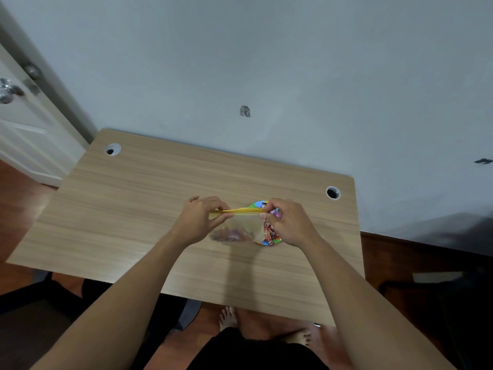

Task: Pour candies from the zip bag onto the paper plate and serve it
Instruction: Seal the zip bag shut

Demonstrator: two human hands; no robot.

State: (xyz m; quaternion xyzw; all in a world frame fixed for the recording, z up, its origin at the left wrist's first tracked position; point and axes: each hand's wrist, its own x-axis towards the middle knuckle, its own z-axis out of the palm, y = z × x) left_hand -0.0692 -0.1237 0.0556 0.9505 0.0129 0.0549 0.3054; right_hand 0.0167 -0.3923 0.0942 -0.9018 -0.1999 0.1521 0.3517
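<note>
A clear zip bag (241,226) with a yellow zip strip hangs upright above the wooden desk (138,209), held at the top by both hands. My left hand (198,218) pinches the left end of the strip. My right hand (289,221) pinches the right end. Purplish candies (229,234) lie at the bottom of the bag. A colourful paper plate (270,237) rests on the desk behind the bag and under my right hand, mostly hidden.
Two round cable holes, one (113,150) at the back left and one (333,193) at the back right, pierce the desk. A grey wall stands right behind it. A white door (24,124) is at the left. My bare feet show below the desk's near edge.
</note>
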